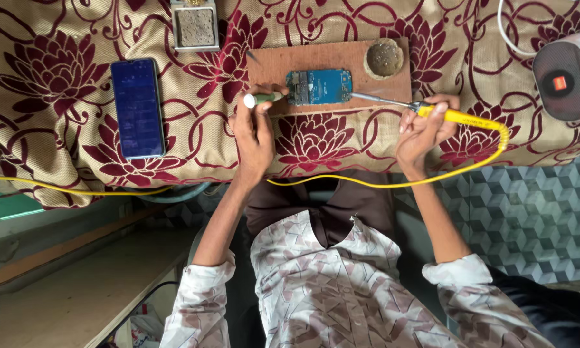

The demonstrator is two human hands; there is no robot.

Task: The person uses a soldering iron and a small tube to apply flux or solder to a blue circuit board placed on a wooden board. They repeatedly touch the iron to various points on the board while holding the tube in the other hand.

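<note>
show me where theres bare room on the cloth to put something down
Free cloth: between the phone and the wooden board, and the front strip between the left hand and right hand. Crowded: the board, with the circuit board, round dish and soldering iron.

both hands in closed grip

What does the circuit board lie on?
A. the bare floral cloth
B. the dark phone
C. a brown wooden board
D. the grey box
C: the blue circuit board lies flat on the brown wooden board, which rests on the floral cloth.
</note>
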